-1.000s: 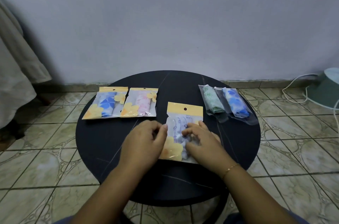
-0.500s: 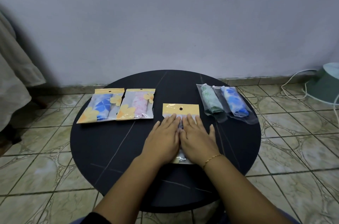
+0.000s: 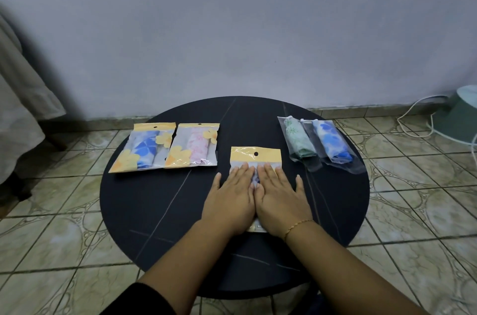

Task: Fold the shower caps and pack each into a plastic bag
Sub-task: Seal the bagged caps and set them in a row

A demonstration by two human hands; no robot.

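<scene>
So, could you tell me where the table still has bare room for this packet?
Bare table lies left of the left hand, below the blue-flower packet and pink packet. The gap between pink packet and pressed packet is narrow. The right is crowded by the clear bags.

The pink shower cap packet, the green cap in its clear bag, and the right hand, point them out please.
pink shower cap packet (image 3: 196, 146), head view, on the folded pink cap.
green cap (image 3: 296, 139), head view, mid roll.
right hand (image 3: 280, 198), head view, back of hand.
</scene>
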